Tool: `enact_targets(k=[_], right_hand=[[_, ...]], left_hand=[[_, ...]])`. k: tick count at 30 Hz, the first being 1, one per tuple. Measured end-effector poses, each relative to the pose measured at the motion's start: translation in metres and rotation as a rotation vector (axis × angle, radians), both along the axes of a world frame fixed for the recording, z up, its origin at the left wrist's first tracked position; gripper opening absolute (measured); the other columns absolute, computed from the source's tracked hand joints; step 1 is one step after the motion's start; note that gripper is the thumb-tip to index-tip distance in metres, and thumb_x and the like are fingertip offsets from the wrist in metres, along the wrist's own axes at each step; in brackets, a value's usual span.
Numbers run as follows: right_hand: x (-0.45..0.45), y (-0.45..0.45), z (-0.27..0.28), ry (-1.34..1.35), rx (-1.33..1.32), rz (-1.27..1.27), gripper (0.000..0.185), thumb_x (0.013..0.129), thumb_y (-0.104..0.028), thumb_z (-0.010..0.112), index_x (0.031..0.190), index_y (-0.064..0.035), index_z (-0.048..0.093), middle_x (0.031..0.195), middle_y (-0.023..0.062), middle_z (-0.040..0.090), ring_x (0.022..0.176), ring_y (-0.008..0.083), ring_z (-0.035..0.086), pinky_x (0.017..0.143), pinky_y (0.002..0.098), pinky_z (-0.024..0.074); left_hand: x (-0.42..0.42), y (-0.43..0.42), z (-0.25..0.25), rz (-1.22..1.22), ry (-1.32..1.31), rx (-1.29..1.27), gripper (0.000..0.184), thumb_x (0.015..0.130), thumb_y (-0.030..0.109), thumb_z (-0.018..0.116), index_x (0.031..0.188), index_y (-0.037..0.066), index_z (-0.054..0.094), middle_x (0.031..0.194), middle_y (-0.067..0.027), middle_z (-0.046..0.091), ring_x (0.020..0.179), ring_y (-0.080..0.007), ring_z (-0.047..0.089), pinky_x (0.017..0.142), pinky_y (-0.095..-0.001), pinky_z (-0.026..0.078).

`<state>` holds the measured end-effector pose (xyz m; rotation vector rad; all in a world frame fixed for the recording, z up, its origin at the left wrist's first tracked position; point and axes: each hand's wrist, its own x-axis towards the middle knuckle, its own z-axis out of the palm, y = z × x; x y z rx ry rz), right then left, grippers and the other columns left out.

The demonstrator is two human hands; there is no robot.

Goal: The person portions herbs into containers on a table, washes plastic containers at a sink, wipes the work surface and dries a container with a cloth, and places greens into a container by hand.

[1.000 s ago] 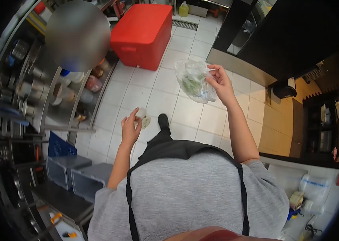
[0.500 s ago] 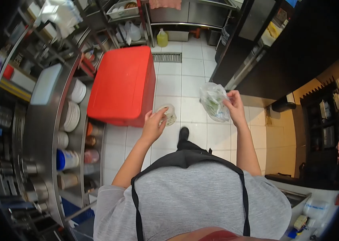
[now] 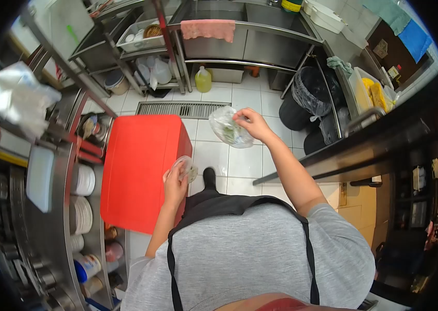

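Observation:
My right hand (image 3: 251,123) pinches the top of a clear plastic bag (image 3: 225,128) with something green inside, held out over the tiled floor. Lower and to the left, my left hand (image 3: 175,182) has its fingers around a small clear plastic container (image 3: 185,167) with pale green pieces in it. That container is beside the right edge of a large red cooler (image 3: 141,171) with its lid closed.
Steel shelves with stacked white plates (image 3: 81,215) run along the left. Ahead are a steel sink unit (image 3: 273,44), a floor drain grate (image 3: 182,109) and a yellow-liquid jug (image 3: 203,80). A black bin (image 3: 302,98) and a dark partition edge (image 3: 333,150) are at right.
The view has moved forward toward the sinks, and the person seen at upper left earlier is out of view. Both hands still hold their items; the bag is now nearer the middle.

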<state>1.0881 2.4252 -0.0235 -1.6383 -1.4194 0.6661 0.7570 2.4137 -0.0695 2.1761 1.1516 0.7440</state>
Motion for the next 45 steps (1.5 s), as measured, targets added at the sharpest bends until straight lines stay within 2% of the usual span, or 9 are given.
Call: enact_targets(k=[9, 15, 20, 23, 25, 30, 33, 37, 45], right_hand=[[0.182, 0.146, -0.036, -0.046, -0.178, -0.208, 0.032, 0.075, -0.023, 0.066, 0.104, -0.0111, 0.063, 0.105, 0.0103, 0.056, 0.095, 0.0235, 0.054, 0.084, 0.0326, 0.0437], [0.343, 0.147, -0.038, 0.616, -0.143, -0.715, 0.036, 0.080, -0.017, 0.064, 0.115, -0.0081, 0.057, 0.114, 0.0048, 0.056, 0.099, 0.0147, 0.052, 0.078, 0.0277, 0.0434], [0.490, 0.153, -0.094, 0.933, 0.126, -0.862, 0.054, 0.084, -0.016, 0.060, 0.133, -0.0083, 0.038, 0.123, 0.0077, 0.049, 0.110, 0.0182, 0.048, 0.087, 0.0336, 0.0408], [0.565, 0.159, -0.118, 0.994, -0.063, -1.090, 0.080, 0.085, -0.020, 0.058, 0.144, -0.0144, 0.004, 0.143, 0.0119, 0.026, 0.132, 0.0248, 0.026, 0.104, 0.0441, 0.0250], [0.614, 0.158, -0.162, 0.969, -0.284, -1.112, 0.079, 0.086, -0.025, 0.057, 0.144, -0.0218, 0.004, 0.142, 0.0102, 0.031, 0.130, 0.0263, 0.030, 0.102, 0.0489, 0.0237], [0.658, 0.248, -0.113, 0.744, -0.644, -0.674, 0.047, 0.083, -0.040, 0.061, 0.124, -0.0196, 0.050, 0.125, 0.0006, 0.049, 0.114, 0.0187, 0.045, 0.094, 0.0448, 0.0329], [0.686, 0.344, -0.025, 0.602, -0.459, -0.295, 0.041, 0.086, -0.040, 0.057, 0.118, -0.0132, 0.055, 0.103, 0.0001, 0.062, 0.098, 0.0107, 0.055, 0.082, 0.0268, 0.0395], [0.724, 0.455, 0.059, 0.493, -0.236, -0.062, 0.037, 0.086, -0.036, 0.059, 0.112, -0.0106, 0.058, 0.097, -0.0002, 0.063, 0.095, 0.0094, 0.055, 0.083, 0.0273, 0.0412], [0.847, 0.644, 0.057, -0.673, -0.140, -0.181, 0.051, 0.079, -0.021, 0.062, 0.122, 0.0009, 0.047, 0.131, 0.0169, 0.040, 0.119, 0.0291, 0.043, 0.099, 0.0373, 0.0359]], left_hand=[[0.179, 0.230, -0.024, -0.291, 0.069, -0.012, 0.043, 0.079, 0.004, 0.059, 0.121, 0.010, 0.049, 0.092, -0.0080, 0.062, 0.093, -0.0218, 0.059, 0.098, -0.0435, 0.030], [0.345, 0.344, 0.027, -0.560, -0.006, 0.162, 0.045, 0.077, 0.005, 0.061, 0.120, 0.013, 0.051, 0.087, -0.0029, 0.061, 0.087, -0.0173, 0.059, 0.099, -0.0428, 0.030], [0.450, 0.382, 0.019, -0.577, 0.002, 0.149, 0.040, 0.079, 0.006, 0.061, 0.118, 0.013, 0.053, 0.089, -0.0039, 0.061, 0.087, -0.0177, 0.059, 0.099, -0.0431, 0.030], [0.508, 0.391, 0.020, -0.522, 0.010, 0.102, 0.038, 0.080, 0.007, 0.060, 0.117, 0.013, 0.054, 0.091, -0.0047, 0.062, 0.085, -0.0190, 0.059, 0.098, -0.0434, 0.030], [0.542, 0.402, 0.023, -0.613, 0.004, 0.062, 0.038, 0.080, 0.007, 0.060, 0.117, 0.012, 0.054, 0.089, -0.0045, 0.062, 0.085, -0.0187, 0.059, 0.098, -0.0428, 0.030], [0.636, 0.449, 0.066, -0.635, -0.023, 0.080, 0.038, 0.080, 0.005, 0.060, 0.116, 0.012, 0.055, 0.086, -0.0044, 0.061, 0.085, -0.0190, 0.059, 0.098, -0.0422, 0.031], [0.689, 0.496, 0.084, -0.608, -0.109, 0.120, 0.040, 0.076, 0.004, 0.064, 0.115, 0.010, 0.056, 0.089, -0.0051, 0.062, 0.088, -0.0183, 0.060, 0.099, -0.0428, 0.031], [0.758, 0.572, 0.099, -0.582, -0.255, 0.274, 0.038, 0.078, 0.003, 0.061, 0.114, 0.011, 0.056, 0.088, -0.0052, 0.062, 0.086, -0.0195, 0.060, 0.099, -0.0419, 0.030], [0.857, 0.678, 0.071, -0.533, -0.218, 0.258, 0.039, 0.075, 0.001, 0.059, 0.112, 0.012, 0.056, 0.087, -0.0043, 0.061, 0.086, -0.0203, 0.057, 0.098, -0.0415, 0.030]])
